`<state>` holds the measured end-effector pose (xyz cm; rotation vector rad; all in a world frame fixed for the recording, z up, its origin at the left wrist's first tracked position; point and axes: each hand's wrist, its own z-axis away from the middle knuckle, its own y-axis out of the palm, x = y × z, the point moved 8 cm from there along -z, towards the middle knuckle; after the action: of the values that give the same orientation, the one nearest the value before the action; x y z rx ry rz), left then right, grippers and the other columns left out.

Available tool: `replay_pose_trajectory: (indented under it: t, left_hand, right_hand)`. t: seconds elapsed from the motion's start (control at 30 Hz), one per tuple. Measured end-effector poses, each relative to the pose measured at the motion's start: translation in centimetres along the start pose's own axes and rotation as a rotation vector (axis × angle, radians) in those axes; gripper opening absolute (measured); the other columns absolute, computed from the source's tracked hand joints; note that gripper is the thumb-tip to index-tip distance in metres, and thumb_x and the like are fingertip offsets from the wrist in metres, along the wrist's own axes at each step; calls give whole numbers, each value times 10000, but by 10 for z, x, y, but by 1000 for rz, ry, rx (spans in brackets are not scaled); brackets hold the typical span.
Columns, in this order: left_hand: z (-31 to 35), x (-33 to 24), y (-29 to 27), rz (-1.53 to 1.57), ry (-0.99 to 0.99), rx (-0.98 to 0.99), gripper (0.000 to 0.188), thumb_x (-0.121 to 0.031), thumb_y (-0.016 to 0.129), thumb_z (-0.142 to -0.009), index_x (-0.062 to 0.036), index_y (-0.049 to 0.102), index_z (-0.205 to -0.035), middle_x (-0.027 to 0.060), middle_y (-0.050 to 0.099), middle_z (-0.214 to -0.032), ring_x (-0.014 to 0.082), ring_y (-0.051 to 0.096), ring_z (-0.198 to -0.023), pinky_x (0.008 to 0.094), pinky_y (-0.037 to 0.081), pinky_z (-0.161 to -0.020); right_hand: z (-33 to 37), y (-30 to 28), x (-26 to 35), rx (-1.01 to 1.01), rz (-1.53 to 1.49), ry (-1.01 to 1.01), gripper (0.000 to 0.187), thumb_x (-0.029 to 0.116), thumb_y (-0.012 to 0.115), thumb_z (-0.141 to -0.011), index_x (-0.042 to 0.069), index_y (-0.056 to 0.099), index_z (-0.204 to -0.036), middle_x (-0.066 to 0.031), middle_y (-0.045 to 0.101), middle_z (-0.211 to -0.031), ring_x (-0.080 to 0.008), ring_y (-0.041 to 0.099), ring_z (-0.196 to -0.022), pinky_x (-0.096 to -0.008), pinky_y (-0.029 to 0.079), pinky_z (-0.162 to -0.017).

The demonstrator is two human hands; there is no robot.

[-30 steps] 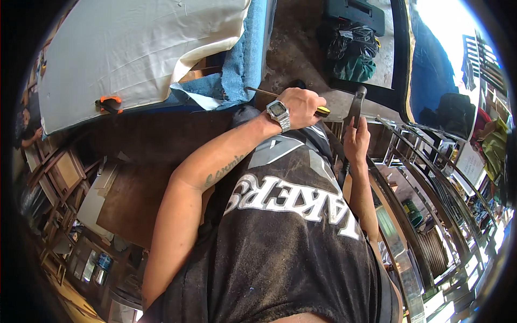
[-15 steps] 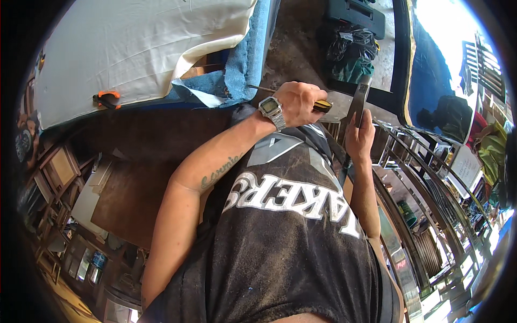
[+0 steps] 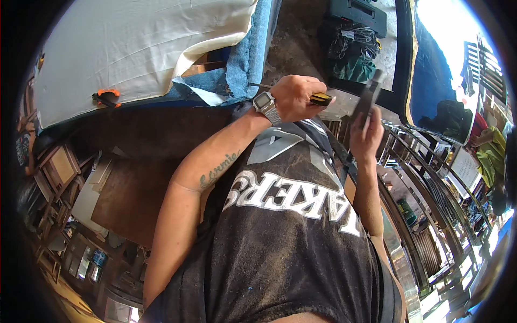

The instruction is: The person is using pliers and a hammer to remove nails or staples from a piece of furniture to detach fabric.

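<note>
My left hand [image 3: 295,99] is closed around a screwdriver [image 3: 321,99] with a yellow and black handle. The thin shaft points left, its tip against the corner of the blue fabric [image 3: 237,81] on an upholstered piece. Loose white lining [image 3: 140,48] covers much of that piece, and a gap near the corner bares some wood [image 3: 202,68]. To the right, my right hand [image 3: 368,134] grips a hammer [image 3: 368,97], slightly blurred, its head raised beyond the screwdriver's handle end and apart from it.
An orange and black hand tool [image 3: 107,98] lies on the white lining's near edge. Black plastic bags [image 3: 353,46] and a dark toolbox [image 3: 360,15] sit on the floor beyond. A blue panel with a dark frame [image 3: 436,81] stands at right, above metal racks [image 3: 425,183].
The hammer and my right hand have swung to the right, away from the screwdriver. My left hand has shifted only slightly, with the screwdriver tip still at the fabric corner.
</note>
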<state>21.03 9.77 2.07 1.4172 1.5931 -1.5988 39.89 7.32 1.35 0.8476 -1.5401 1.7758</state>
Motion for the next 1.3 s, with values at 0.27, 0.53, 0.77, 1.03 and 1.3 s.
replay_pose_trajectory:
  t: [0.27,0.53,0.77,1.03,1.3]
  left_hand:
    - [11,32,47,-262,-49,90,171,-181,656,-754,-39,564,-734,121,599,-724,316,621,-701,387,509,-609]
    - [28,131,100,-600,-588,630,223,-203,543,-824,-88,716,-904,144,689,-922,281,676,-863,397,537,-751]
    - [-2,46,76,-400,-377,419,188,-216,608,-742,-60,670,-827,182,663,-789,350,655,-783,440,525,-707]
    - [-4,40,41,-258,-192,204,244,-295,662,-750,-66,652,-833,158,664,-793,314,651,-784,399,525,-726]
    - [-11,26,25,-151,-128,166,240,-285,661,-753,-59,651,-835,152,657,-786,318,644,-765,392,521,-717]
  right_hand:
    - [21,52,-31,155,117,193,310,305,481,-952,10,504,-857,-278,576,-729,-480,549,-617,-469,403,-512]
    - [38,22,-137,86,-66,534,451,405,385,-985,-8,518,-859,-114,492,-630,-212,482,-575,-355,407,-566]
    - [17,21,-131,-2,-120,455,419,406,393,-987,27,510,-855,-44,455,-622,-124,432,-550,-294,370,-518]
    - [0,35,-105,113,-168,448,392,378,416,-985,17,510,-864,-25,442,-615,-110,418,-554,-289,362,-509]
    - [-5,39,-79,162,-103,380,325,318,429,-980,16,526,-909,-21,440,-608,-108,424,-545,-289,359,-487]
